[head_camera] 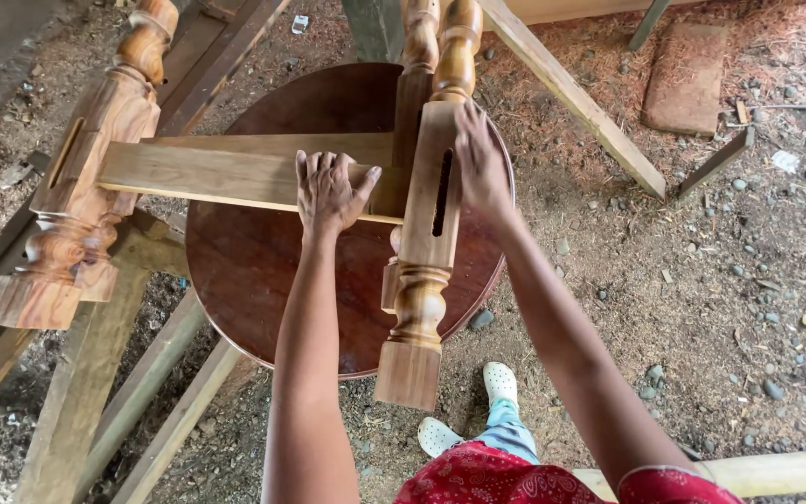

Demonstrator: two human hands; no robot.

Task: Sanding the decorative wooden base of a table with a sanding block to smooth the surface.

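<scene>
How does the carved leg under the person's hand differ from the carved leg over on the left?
The near leg shows a dark open slot and lies under the right hand. The left leg is untouched and has the flat rail running into it. Both are pale, turned wood with square ends.

My left hand lies flat on a pale flat wooden rail, lying horizontal and running into a turned wooden leg with a mortise slot; my right hand presses that leg's side.

round tabletop – dark red-brown | turned leg – pale tan, streaked grain | shoes – white
</scene>
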